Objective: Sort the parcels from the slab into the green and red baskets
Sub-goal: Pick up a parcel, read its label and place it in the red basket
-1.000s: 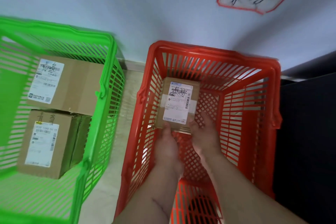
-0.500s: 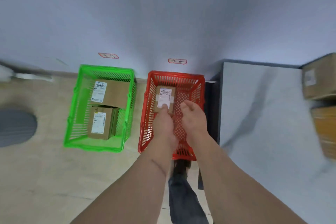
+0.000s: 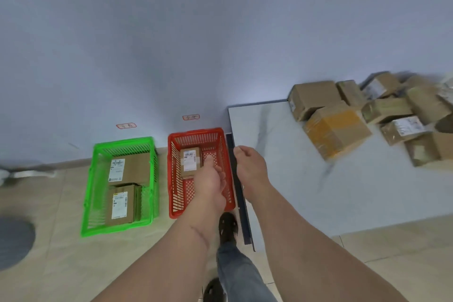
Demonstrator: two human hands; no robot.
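Labels too blurred to read; both hands, left hand and right hand, hang loosely curled, grip empty, above red basket.

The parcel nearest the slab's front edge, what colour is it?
Yellow-orange tape over brown card on that parcel, seen in the head view.

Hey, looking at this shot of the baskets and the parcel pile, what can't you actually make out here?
Head view, the only one:
- Wall signs above the baskets: too small to read.
- Label on the parcel in the red basket: too small and partly behind the left hand.
- Parcel pile on the slab: blurred and cut off by the right edge, so no count.
- Right hand: seen from behind, its palm side is hidden.
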